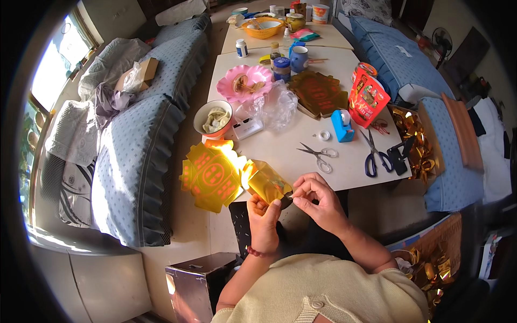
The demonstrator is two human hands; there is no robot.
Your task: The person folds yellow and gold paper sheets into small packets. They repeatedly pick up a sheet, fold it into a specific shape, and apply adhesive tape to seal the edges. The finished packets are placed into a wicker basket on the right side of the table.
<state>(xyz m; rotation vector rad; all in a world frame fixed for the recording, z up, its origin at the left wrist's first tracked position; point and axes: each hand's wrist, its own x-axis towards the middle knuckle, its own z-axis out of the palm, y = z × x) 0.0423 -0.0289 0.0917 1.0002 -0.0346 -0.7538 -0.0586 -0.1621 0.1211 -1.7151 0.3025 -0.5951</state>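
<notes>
My left hand (264,216) grips the near end of a folded gold foil piece (266,181), held just off the table's near edge. Thumb and forefinger of my right hand (319,200) pinch at its right corner, where a small pale bit shows; what it is I cannot tell. Left of it, a flat gold foil sheet with red printing (212,175) catches bright sunlight. On the table beyond my right hand lie scissors with clear handles (319,155), dark-blue-handled scissors (375,155), a roll of clear tape (324,135) and a blue tape dispenser (343,127).
On the white table (274,149) stand a bowl of dumplings (213,118), a pink scalloped dish (244,82), a crumpled plastic bag (276,107), a stack of printed foil sheets (319,93) and a red pouch (368,99). A box of folded gold foil (416,141) sits right of the table.
</notes>
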